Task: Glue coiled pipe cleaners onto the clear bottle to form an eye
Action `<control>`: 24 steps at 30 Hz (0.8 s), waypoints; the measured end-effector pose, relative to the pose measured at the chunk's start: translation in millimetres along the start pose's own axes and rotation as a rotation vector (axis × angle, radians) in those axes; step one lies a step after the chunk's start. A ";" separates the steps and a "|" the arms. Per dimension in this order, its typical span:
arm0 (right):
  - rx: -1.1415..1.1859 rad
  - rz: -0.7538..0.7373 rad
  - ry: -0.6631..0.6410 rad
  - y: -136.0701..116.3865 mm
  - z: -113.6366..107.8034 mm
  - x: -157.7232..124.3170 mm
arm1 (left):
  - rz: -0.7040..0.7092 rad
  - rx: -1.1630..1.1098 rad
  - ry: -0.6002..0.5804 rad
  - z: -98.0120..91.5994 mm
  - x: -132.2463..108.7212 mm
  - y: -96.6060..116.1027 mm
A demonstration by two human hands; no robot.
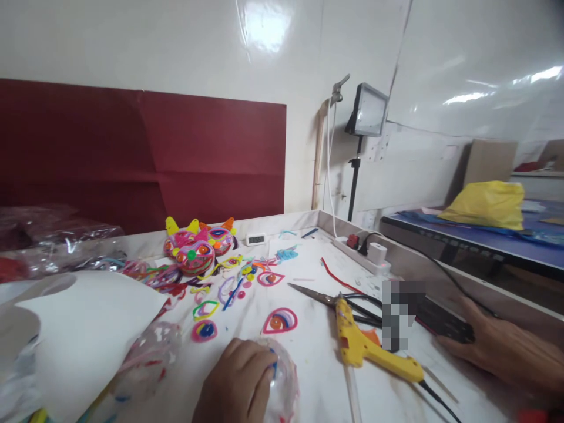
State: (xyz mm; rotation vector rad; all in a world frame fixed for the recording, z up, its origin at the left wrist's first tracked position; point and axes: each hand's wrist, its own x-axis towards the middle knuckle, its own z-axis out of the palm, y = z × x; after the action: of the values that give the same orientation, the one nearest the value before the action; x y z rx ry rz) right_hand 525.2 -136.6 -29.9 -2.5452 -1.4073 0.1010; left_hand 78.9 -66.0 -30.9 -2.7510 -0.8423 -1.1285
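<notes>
At the bottom centre, my left hand (pixel 238 379) has its fingers curled over the edge of a clear round plastic piece (pixel 284 382). My right hand (pixel 497 346) grips the end of a flat black object (pixel 445 320), partly hidden by blurred squares. A yellow glue gun (pixel 359 341) lies between my hands, beside black-handled scissors (pixel 312 294). Pink-rimmed eye shapes (pixel 281 321) and a pink and blue one (pixel 204 330) lie on the white tabletop (pixel 315 376). Colourful masks with pointed ears (pixel 191 252) are stacked farther back.
White curved sheets (pixel 88 329) and clear plastic (pixel 150 358) cover the left side. A power strip (pixel 361 255), a small digital display (pixel 256 239) and a red strip (pixel 337 276) lie toward the back, with raised table edges behind.
</notes>
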 end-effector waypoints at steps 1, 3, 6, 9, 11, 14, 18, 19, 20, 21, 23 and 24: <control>-0.014 -0.010 -0.005 -0.7 -2.3 -2.7 | -0.010 0.006 0.006 0.0 -0.2 1.0; -0.066 -0.052 0.016 -4.5 -6.2 -10.2 | -0.023 0.023 0.018 0.0 -0.6 2.9; -0.078 -0.213 0.140 -21.3 -8.1 -27.6 | -0.031 0.038 0.035 -0.3 -0.5 4.8; 0.090 -0.446 0.239 -55.5 -5.5 -53.0 | -0.028 0.033 0.050 -1.6 0.8 5.1; 0.181 -0.632 0.243 -84.2 -2.8 -72.0 | -0.021 0.035 0.045 -2.8 2.0 4.9; 0.177 -0.854 0.147 -124.4 1.8 -96.7 | -0.004 0.035 0.041 -4.9 4.0 5.3; 0.210 -1.014 0.128 -163.1 8.4 -114.4 | 0.018 0.044 0.065 -6.3 5.4 8.5; 0.219 -1.057 0.110 -171.0 10.0 -116.3 | 0.016 0.053 0.063 -6.2 5.5 9.5; 0.221 -1.111 0.087 -178.7 11.5 -117.4 | 0.011 0.065 0.057 -6.0 5.6 10.4; 0.212 -1.151 0.076 -186.0 13.1 -118.0 | 0.006 0.076 0.054 -5.6 5.8 11.2; 0.186 -1.208 0.056 -199.1 16.4 -118.0 | 0.008 0.095 0.071 -4.4 6.7 12.6; 0.177 -1.219 0.053 -204.7 17.9 -117.7 | 0.009 0.102 0.085 -3.8 7.3 13.2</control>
State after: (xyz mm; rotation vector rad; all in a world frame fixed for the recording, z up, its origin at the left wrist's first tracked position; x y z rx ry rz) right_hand 289.9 -128.0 -5.5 -1.1909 -2.4704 -0.0551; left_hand 87.5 -74.7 -21.2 -2.6026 -0.8516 -1.1573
